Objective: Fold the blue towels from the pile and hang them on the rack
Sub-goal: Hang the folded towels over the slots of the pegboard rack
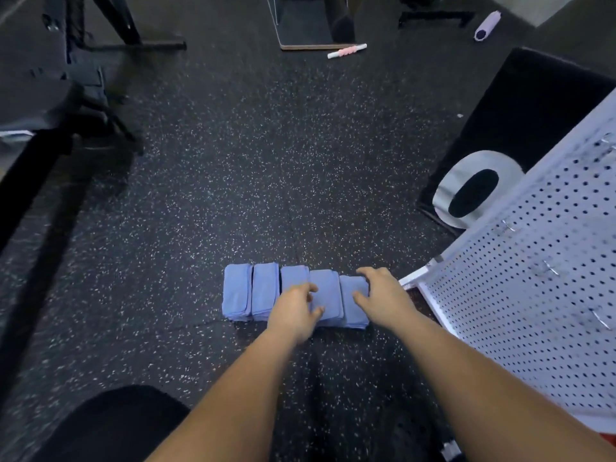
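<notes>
**Lift the end towel clean, keep the fold shut**

Near edge: both forearms reach out over the speckled floor (200, 195). L hand (295, 310) sits low over the row, about the 3rd and 4th towels from the left, with fingers bent and thumb apart from them. We can't tell if it's pinching cloth or only resting. R hand (381, 295) covers the end towel (355, 313) at the right. Its fingers are spread and bent, tips at the far edge and thumb on the top face. We can't tell whether that grip has closed.

The towels (246, 291) lie in a row of five on the floor, already folded, side by side and touching. None is on the rack (533, 261) yet. The rack is the white pegboard just right of the row, and its wire hooks (550, 270) look bare.

Our read is that folding's done and hanging starts w/ the end towel. To do it well:
- Thumb under the near edge, fingers over the far edge, so all layers come up as one.
- L hand holds the neighbour down, since they touch and it may drag along.
- Lift straight up before swinging right, or the layers fan open.
- Drape at the midline so it hangs even.

Far side: a black box (533, 105) and a pink roller (346, 51), both well clear of us.
</notes>
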